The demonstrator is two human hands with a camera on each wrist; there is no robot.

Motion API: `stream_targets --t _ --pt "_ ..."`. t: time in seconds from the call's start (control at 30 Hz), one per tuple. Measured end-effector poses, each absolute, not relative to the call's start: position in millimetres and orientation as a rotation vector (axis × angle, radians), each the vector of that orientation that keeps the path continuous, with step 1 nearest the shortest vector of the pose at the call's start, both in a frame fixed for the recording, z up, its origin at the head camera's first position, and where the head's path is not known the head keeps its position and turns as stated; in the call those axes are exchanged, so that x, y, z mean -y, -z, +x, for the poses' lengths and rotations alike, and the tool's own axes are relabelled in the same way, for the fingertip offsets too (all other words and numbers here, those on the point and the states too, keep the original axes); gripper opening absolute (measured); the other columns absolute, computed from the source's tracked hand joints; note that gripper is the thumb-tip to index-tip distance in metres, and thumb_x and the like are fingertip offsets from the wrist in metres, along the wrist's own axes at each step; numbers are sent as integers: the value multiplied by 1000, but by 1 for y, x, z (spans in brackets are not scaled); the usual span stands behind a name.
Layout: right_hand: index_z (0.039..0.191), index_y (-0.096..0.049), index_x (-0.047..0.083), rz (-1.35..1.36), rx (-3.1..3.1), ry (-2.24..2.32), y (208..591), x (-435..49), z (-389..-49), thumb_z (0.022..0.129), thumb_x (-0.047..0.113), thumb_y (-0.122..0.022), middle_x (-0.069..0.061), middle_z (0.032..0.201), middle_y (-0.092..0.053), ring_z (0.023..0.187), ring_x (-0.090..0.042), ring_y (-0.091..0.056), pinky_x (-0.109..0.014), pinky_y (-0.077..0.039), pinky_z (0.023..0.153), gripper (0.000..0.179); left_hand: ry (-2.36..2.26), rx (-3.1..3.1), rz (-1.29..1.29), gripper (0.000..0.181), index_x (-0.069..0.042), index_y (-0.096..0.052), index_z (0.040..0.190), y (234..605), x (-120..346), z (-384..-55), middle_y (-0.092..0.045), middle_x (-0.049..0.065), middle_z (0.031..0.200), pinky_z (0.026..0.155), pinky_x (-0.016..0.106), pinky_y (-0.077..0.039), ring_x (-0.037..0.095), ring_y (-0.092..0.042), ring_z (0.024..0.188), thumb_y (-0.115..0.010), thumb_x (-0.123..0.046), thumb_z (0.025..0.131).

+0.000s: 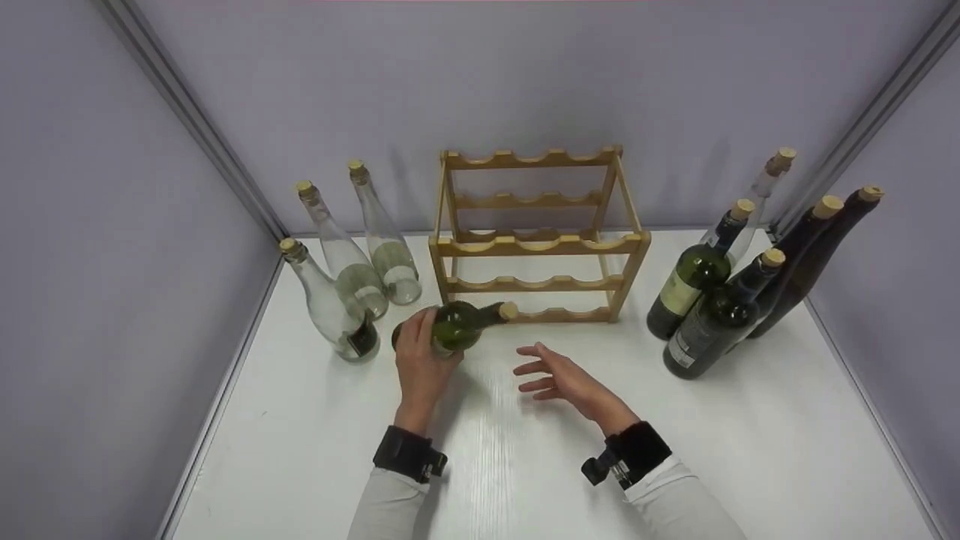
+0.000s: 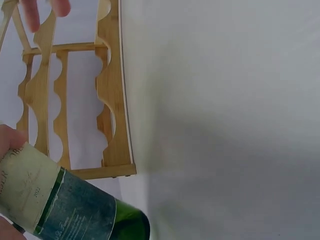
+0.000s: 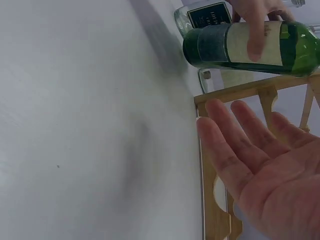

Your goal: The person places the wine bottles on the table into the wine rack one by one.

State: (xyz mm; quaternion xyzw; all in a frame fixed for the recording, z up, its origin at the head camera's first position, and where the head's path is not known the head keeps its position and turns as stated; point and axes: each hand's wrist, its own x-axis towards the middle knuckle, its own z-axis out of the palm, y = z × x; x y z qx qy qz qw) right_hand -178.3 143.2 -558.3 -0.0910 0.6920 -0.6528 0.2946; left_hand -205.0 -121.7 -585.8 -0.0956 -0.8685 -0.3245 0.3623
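My left hand (image 1: 424, 367) grips a corked green wine bottle (image 1: 457, 330) round its body, above the white table. The bottle lies nearly on its side, with its cork pointing right. Its cream and blue-green label (image 2: 75, 212) shows in the left wrist view. Just behind stands a wooden wine rack (image 1: 540, 246) with scalloped rails; no bottle rests in it. To the right of the bottle, my right hand (image 1: 570, 384) hovers with spread fingers, holding nothing. In the right wrist view its palm (image 3: 280, 195) appears in front of the rack.
On the left stand several clear corked bottles, the nearest a clear bottle (image 1: 330, 304) with a dark label. Several more corked bottles cluster on the right, including a dark green bottle (image 1: 712, 330) and a tall dark bottle (image 1: 814, 262). Panel walls (image 1: 525, 82) enclose the table (image 1: 495, 480).
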Motion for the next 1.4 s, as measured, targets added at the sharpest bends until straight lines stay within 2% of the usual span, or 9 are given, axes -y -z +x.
stream_targets --t 0.23,0.4,0.57,0.67,0.83,0.93,1.03,1.2,1.4 --pt "153 -22 1 -247 -1797 1775 540 -154 -180 100 65 -27 -25 138 -51 117 -40 -58 -50 -42 102 84 647 2308 -478 87 -9 -61 129 583 117 -195 -60 11 122 98 54 -42 34 -55 113 -97 -13 49" --pt "148 -37 0 -280 -1715 1837 528 -161 -181 102 61 -25 -28 141 -46 116 -43 -57 -52 -43 101 77 535 2377 -582 90 -16 -61 130 583 115 -189 -60 9 123 97 58 -41 34 -54 114 -98 -18 48" --pt "139 -49 -3 -296 -1881 1782 523 -166 -183 104 54 -33 -25 126 -60 101 -28 -66 -40 -49 91 70 426 2430 -650 84 -21 -62 129 583 114 -185 -59 8 123 98 59 -40 34 -52 115 -96 -17 52" --pt "135 -55 -2 -317 -2044 1673 522 -166 -181 105 49 -38 -20 120 -64 92 -20 -64 -31 -48 81 61 377 2471 -674 86 -24 -61 131 583 112 -184 -59 8 124 99 59 -39 34 -52 116 -96 -17 53" --pt "130 -61 7 -465 -2376 1363 521 -159 -173 101 49 -49 -10 114 -66 93 -20 -63 -36 -51 77 52 308 2527 -706 86 -27 -60 132 584 109 -183 -59 6 123 99 58 -38 33 -51 117 -93 -15 54" --pt "126 -65 13 -554 -2604 1100 522 -152 -167 94 53 -60 -3 109 -68 90 -18 -64 -40 -52 73 52 281 2532 -730 85 -28 -60 131 585 107 -182 -59 7 121 96 57 -39 33 -52 114 -91 -14 54" --pt "121 -66 15 -634 -2748 872 524 -146 -162 87 54 -68 4 100 -66 85 -14 -62 -39 -50 70 52 264 2539 -747 83 -28 -61 131 584 105 -182 -60 7 120 94 55 -40 32 -53 111 -92 -17 55" --pt "113 -65 12 -750 -2902 659 532 -139 -156 82 47 -77 7 90 -60 76 -11 -56 -35 -47 62 48 248 2558 -771 76 -28 -62 130 583 100 -182 -61 7 117 90 55 -43 32 -54 108 -90 -16 60" --pt "105 -65 12 -765 -3006 588 543 -139 -156 82 43 -78 5 83 -59 69 -11 -54 -33 -44 56 42 245 2567 -781 71 -28 -63 128 583 95 -181 -61 6 115 88 56 -43 32 -55 107 -87 -13 63"
